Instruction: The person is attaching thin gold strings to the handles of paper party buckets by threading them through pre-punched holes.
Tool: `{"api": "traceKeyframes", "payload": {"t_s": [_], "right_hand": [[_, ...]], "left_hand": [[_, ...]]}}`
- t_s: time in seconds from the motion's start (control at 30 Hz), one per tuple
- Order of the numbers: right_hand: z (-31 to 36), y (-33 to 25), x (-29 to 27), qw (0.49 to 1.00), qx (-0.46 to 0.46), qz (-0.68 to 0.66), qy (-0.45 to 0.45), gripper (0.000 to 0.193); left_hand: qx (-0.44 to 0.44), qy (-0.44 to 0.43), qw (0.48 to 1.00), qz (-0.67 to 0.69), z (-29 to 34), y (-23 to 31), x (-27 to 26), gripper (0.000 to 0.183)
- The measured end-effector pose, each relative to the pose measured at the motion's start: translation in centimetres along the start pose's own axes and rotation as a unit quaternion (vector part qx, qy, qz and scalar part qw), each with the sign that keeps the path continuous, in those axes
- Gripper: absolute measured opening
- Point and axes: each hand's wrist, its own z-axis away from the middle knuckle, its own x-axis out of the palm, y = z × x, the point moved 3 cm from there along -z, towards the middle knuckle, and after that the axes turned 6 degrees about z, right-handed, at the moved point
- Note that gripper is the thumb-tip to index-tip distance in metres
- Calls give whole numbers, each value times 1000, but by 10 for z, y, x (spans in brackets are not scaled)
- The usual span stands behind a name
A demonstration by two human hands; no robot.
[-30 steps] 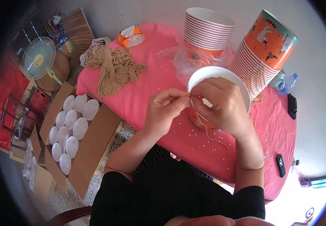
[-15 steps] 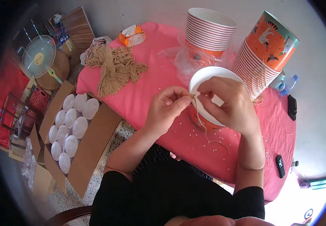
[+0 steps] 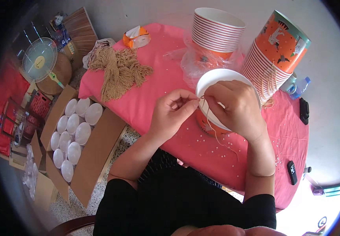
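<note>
My left hand point(image 3: 174, 111) pinches a thin tan cord point(image 3: 216, 137) between thumb and forefinger. Close against it, my right hand point(image 3: 235, 107) pinches the same cord, its fingertips nearly meeting the left ones. A loose tail of cord hangs down to the right over the table. Behind and below my hands stands a round white-lined paper bucket point(image 3: 213, 77) with an orange outside. My right hand covers part of its opening. The exact shape of the cord at the fingertips is too small to make out.
A bundle of tan cords point(image 3: 117, 72) lies on the pink tablecloth point(image 3: 170, 47) at the left. Stacked buckets point(image 3: 217, 31) and a leaning stack point(image 3: 270, 55) with cords stand behind. A carton of clear plastic cups point(image 3: 91, 157) sits left. A remote point(image 3: 292, 173) lies right.
My right hand has come left and down toward my left fingertips, and its thumb and forefinger have closed on the cord. My left hand keeps its pinch.
</note>
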Motion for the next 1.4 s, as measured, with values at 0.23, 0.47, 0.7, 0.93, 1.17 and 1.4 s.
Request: {"api": "traceKeyframes", "payload": {"t_s": [0.23,0.47,0.7,0.93,1.17,1.4], "right_hand": [[2,2,1,1000,6,5,-9,13],[2,4,0,1000,8,15,9,14],[-2,5,1,996,-10,94,3,19],[-3,2,-2,992,-12,122,-7,19],[-4,-4,-8,997,-28,65,20,18],[-1,3,-10,996,59,-52,52,13]], "left_hand": [[3,8,1000,6,0,-1,1,9],[4,5,1000,15,0,-2,0,8],[17,-7,1000,14,2,1,3,7],[26,-29,999,9,4,-2,1,7],[117,-16,990,-74,-14,14,7,15],[136,-35,983,-122,-18,12,8,15]]}}
